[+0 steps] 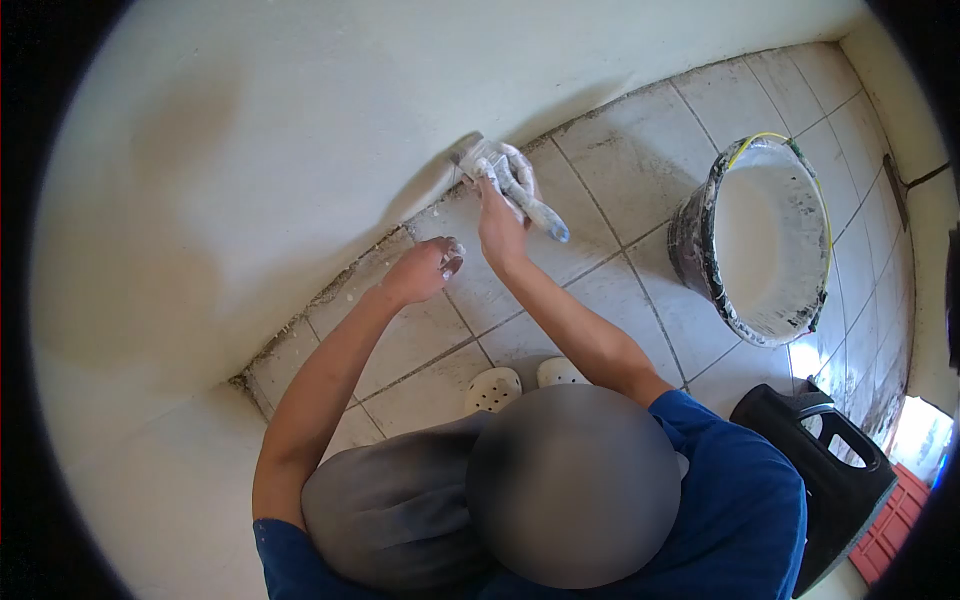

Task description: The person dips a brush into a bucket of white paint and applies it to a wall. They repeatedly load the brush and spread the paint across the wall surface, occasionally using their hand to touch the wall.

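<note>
The right grip (503, 225) holds a paintbrush (520, 194) at the wall (330, 110).

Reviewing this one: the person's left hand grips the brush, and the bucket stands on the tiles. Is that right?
Wrong hand: the head view shows the right hand gripping the brush. The bucket does stand on the tiles.
</note>
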The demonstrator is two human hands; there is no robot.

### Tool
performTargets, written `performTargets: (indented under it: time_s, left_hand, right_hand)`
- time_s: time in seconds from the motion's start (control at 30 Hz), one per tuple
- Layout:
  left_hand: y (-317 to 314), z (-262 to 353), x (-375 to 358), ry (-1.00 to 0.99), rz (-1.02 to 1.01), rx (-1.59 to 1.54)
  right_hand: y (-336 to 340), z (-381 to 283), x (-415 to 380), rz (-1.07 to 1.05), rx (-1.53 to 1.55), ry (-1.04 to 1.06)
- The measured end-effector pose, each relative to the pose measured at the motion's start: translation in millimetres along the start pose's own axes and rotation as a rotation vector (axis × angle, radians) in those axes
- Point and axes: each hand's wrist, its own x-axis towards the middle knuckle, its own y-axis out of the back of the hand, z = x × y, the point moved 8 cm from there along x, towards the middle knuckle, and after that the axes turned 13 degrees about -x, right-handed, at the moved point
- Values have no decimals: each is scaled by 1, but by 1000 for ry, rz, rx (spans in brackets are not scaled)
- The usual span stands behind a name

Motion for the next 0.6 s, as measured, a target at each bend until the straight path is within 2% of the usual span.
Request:
performTargets:
  time_s: [0.07, 0.17, 0.23, 0.27, 0.37, 0.4, 0.5, 0.53, 0.6]
  left_hand:
    - [-4, -12, -1, -105, 56, 8]
    - [-5, -20, -2, -24, -1, 43]
    - [0, -12, -8, 45, -15, -4]
    - [0, -10, -11, 80, -27, -28]
    - [-5, -15, -9, 38, -37, -53]
    - [-4, -14, -9, 29, -25, -19]
    - [-7, -15, -12, 9, 0, 45]
    - [-8, -17, -13, 3, -2, 47]
    - [-7, -22, -14, 22, -6, 14]
  right_hand:
    - [6, -11, -6, -15, 109, -28]
    - [18, -1, -11, 32, 119, -115]
    - [21, 39, -8, 66, 48, -186]
    - [16, 58, -4, 66, -8, -151]
    - [-8, 47, -6, 101, 0, -261]
    - [-8, 56, -2, 113, 1, -98]
    - [-3, -39, -8, -122, 304, -77]
    - [9, -46, -8, -96, 266, -14]
    - [20, -27, -5, -52, 264, -143]
